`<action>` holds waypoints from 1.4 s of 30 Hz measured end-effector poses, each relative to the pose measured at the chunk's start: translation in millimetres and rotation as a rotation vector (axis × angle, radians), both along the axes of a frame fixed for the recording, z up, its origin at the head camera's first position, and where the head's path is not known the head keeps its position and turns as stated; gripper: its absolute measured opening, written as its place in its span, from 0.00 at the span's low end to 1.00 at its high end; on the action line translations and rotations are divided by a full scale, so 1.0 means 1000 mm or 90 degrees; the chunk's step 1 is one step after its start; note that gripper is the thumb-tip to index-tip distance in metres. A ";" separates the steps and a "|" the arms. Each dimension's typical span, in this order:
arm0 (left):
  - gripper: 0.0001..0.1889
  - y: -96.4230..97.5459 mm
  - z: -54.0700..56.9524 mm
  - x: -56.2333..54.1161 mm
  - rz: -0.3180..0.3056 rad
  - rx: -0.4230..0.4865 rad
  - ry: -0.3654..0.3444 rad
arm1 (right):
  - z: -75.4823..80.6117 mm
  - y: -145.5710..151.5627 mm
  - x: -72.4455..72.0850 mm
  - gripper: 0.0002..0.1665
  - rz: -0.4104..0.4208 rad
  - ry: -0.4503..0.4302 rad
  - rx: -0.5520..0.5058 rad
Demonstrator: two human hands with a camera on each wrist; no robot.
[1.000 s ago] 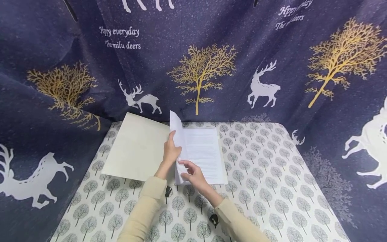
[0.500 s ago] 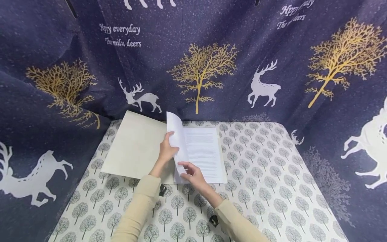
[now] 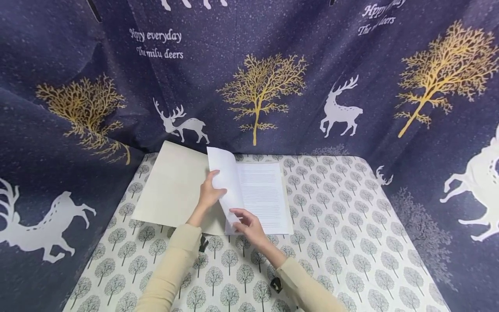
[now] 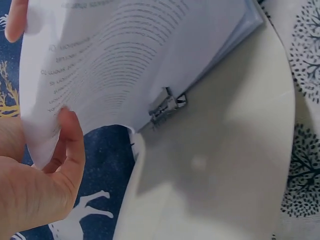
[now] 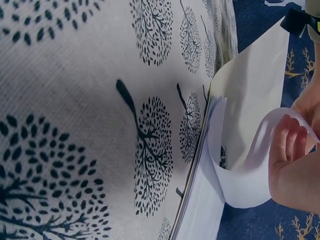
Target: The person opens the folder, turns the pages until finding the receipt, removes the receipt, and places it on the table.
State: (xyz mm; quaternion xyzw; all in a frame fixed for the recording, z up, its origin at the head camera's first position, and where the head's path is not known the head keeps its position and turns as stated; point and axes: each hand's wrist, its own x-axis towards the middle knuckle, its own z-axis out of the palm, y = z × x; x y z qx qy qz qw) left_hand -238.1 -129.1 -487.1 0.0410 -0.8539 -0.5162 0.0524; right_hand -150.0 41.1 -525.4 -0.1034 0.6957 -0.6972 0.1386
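Note:
A cream folder (image 3: 171, 186) lies spread on the table, with a stack of printed sheets (image 3: 262, 195) on its right side. A lifted page (image 3: 225, 170) curves up from the stack, leaning left over the open cover. My left hand (image 3: 210, 193) pinches its free edge about midway up, thumb on one face and fingers on the other. Lower down, the curled fingers and thumb of my right hand (image 3: 249, 226) hold the page near its bottom corner. A metal clip (image 4: 167, 106) shows at the folder's spine in the left wrist view.
A white cloth with dark tree prints covers the table (image 3: 343, 242). Behind it hangs a navy curtain (image 3: 273, 39) with deer and gold trees, close against the table's back edge. Each wrist wears a small black device (image 3: 276, 284) beside a cream sleeve (image 3: 171, 268).
My left hand has moved left, drawing the page's free edge with it, so the page leans farther over the cover and shows more of its face. My right hand has hardly moved.

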 end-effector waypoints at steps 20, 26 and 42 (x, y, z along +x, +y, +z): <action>0.38 -0.022 -0.026 -0.003 -0.017 -0.083 -0.016 | -0.004 0.021 -0.015 0.24 -0.048 0.018 0.012; 0.37 -0.034 -0.030 -0.004 -0.023 -0.123 -0.023 | -0.010 0.034 -0.029 0.25 -0.064 0.024 0.030; 0.33 -0.058 -0.031 -0.003 -0.025 -0.225 -0.100 | -0.004 0.075 -0.082 0.28 -0.161 -0.005 0.060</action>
